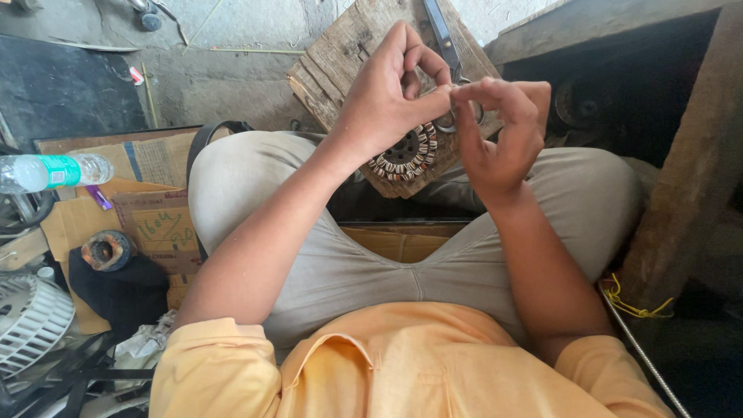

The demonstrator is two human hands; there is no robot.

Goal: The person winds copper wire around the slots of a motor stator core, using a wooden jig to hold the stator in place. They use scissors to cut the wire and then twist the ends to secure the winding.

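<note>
Concrete floor (232, 85), worn wooden block (340, 62) on the seated person's knees. Left hand (387, 93) and right hand (503, 131) meet above the block, thumb and forefinger of each pinched together, fingertips touching; whatever sits in either grip is too small to make out, possibly a fine wire. Just below the hands: round wound stator (406, 153) lying on the block. Scissors (443, 31) behind it. Plastic bottle (50, 172) and cardboard (155, 224) well apart, at left.
</note>
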